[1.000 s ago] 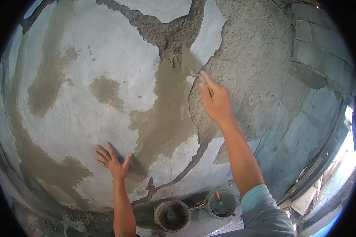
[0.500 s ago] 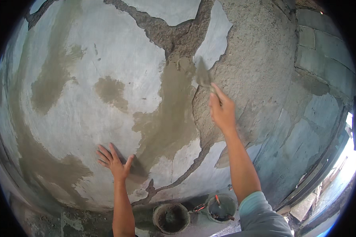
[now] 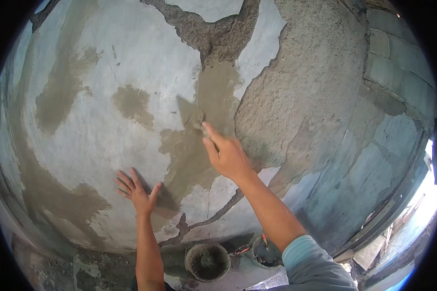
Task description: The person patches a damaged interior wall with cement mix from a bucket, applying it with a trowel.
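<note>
My right hand (image 3: pixel 228 154) grips the handle of a pointed trowel (image 3: pixel 191 115). The blade lies over the left edge of a wet mortar patch (image 3: pixel 219 89) that fills part of a broad crack in the wall (image 3: pixel 145 53). Fingers spread, my left hand (image 3: pixel 140 194) rests flat on the pale plaster, just left of the patch's lower end. Above the smoothed mortar, the rough open crack (image 3: pixel 221 41) forks upward. A thinner crack (image 3: pixel 218 214) runs below, beside the patch's foot.
Below the wall stand a bucket of mortar (image 3: pixel 208 262) and a second bucket (image 3: pixel 267 253) with orange-handled tools. Bare rough render (image 3: pixel 306 87) spreads to the right, with grey blocks (image 3: pixel 398 53) beyond it. Older mortar smears (image 3: pixel 68 203) mark the left side.
My right hand has swung the trowel left and down, from the patch's right edge to its left edge. The mortar's top looks smoother. My left hand stays spread on the wall.
</note>
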A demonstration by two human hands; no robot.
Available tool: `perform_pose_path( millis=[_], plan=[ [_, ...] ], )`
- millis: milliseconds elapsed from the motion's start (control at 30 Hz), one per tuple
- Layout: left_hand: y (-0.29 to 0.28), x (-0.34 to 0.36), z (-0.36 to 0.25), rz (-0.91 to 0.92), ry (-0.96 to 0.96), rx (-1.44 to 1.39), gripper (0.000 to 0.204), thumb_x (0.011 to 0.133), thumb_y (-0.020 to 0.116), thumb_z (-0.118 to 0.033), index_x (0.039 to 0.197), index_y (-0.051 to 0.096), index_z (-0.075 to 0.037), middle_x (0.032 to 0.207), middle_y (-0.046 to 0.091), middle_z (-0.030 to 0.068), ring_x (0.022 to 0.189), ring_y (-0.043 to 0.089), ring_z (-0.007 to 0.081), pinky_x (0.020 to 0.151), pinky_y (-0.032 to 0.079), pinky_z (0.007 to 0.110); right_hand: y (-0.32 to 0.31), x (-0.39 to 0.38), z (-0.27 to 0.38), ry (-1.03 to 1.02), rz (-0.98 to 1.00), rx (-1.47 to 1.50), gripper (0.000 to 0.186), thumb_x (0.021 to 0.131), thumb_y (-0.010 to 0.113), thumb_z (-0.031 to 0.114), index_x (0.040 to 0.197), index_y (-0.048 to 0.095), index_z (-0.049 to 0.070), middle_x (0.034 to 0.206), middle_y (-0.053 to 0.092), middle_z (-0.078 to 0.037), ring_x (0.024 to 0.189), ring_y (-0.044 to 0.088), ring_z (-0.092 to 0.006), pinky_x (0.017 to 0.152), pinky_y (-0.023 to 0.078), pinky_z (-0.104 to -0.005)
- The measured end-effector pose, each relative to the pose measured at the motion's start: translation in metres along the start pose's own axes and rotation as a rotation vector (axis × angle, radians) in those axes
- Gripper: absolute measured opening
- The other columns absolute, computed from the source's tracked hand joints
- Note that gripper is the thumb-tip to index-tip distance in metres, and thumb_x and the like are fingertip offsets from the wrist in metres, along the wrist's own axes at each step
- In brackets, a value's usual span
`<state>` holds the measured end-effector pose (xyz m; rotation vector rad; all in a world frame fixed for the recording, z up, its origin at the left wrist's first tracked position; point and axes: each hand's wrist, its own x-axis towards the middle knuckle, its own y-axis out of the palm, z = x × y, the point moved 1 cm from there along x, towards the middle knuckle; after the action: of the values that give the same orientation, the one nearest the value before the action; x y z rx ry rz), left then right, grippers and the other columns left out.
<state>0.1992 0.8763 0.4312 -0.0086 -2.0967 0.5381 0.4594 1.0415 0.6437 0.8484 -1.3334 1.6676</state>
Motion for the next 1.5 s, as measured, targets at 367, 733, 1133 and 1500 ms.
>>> perform_pose_path(
  millis=[367, 733, 1133, 1500],
  plan=[
    [-0.002, -0.007, 0.002, 0.024, -0.014, -0.033, 0.119, 0.088, 0.079, -0.064, 0.175, 0.016, -0.014, 0.180, -0.010, 0.0254, 0.164, -0.015, 0.0509, 0.121, -0.013, 0.075, -0.086, 0.042, -0.014, 0.192, -0.080, -0.117, 0.042, 0.105, 0.063, 0.021, 0.144, 0.066, 0.006, 0.089, 0.073, -0.026, 0.081, 0.075, -0.0410, 0.075, 0.056, -0.0453],
    [0.002, -0.005, 0.003, 0.001, 0.031, -0.021, 0.118, 0.089, 0.077, -0.067, 0.175, 0.016, -0.014, 0.180, -0.009, 0.0250, 0.164, -0.016, 0.0496, 0.120, -0.014, 0.075, -0.054, -0.021, -0.042, -0.086, 0.203, -0.207, 0.040, 0.104, 0.065, 0.021, 0.144, 0.068, 0.014, 0.117, 0.076, -0.021, 0.098, 0.074, -0.0419, 0.082, 0.059, -0.0494],
    [0.000, -0.006, 0.007, -0.017, 0.018, -0.016, 0.118, 0.087, 0.080, -0.064, 0.175, 0.018, -0.016, 0.181, -0.009, 0.0242, 0.164, -0.015, 0.0502, 0.120, -0.012, 0.077, -0.054, 0.015, -0.014, -0.059, 0.330, -0.277, 0.043, 0.105, 0.065, 0.025, 0.146, 0.066, 0.012, 0.122, 0.075, -0.022, 0.105, 0.073, -0.0420, 0.091, 0.059, -0.0473],
    [0.004, -0.006, -0.003, -0.017, 0.027, -0.034, 0.119, 0.086, 0.081, -0.063, 0.175, 0.018, -0.016, 0.181, -0.008, 0.0240, 0.164, -0.015, 0.0498, 0.120, -0.013, 0.076, -0.124, 0.081, -0.057, -0.124, 0.102, -0.161, 0.040, 0.107, 0.062, 0.023, 0.143, 0.068, 0.008, 0.133, 0.074, -0.021, 0.120, 0.074, -0.0331, 0.103, 0.057, -0.0402]
  ],
)
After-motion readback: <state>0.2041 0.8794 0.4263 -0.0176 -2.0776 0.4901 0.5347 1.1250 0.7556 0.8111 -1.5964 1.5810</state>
